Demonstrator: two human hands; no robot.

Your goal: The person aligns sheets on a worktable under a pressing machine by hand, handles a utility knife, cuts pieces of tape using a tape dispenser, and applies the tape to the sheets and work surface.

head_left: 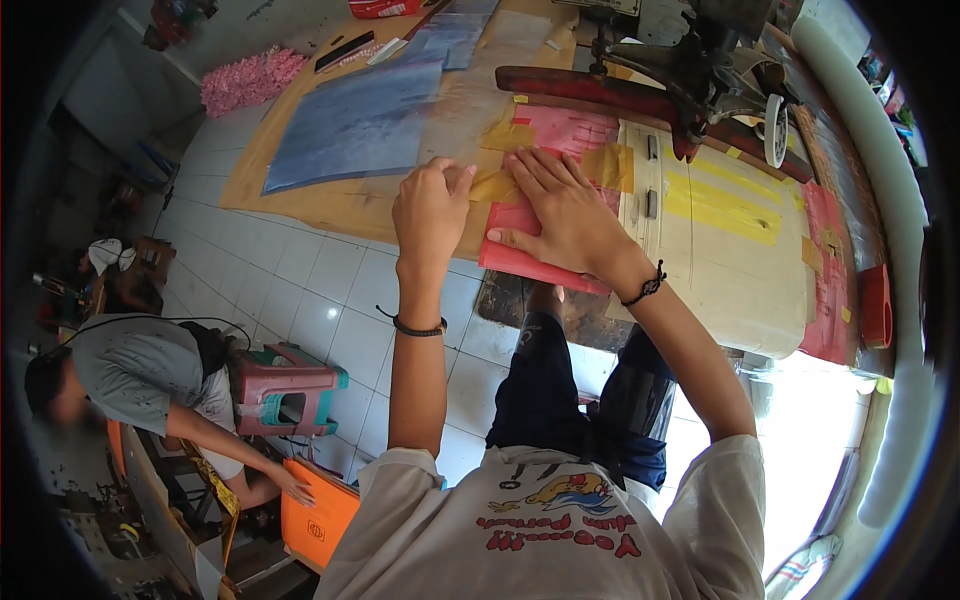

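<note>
My right hand (570, 215) lies flat with its fingers spread, pressing on a red folded sheet (525, 262) at the table's front edge. Beside it, my left hand (433, 208) is curled closed over the table edge; whatever its fingers hold, if anything, is hidden. Yellow-brown tape (493, 186) shows on the table between the two hands. Just beyond my right hand is a pink taped patch (568, 128). The black sewing machine (690, 75) stands behind it, to the right.
A blue translucent sheet (350, 125) covers the table's left part, near a phone (345, 52). Pink material (255, 82) is heaped behind. At lower left, a person (150, 370) bends beside stacked stools (290, 390), with one hand at an orange piece (315, 515).
</note>
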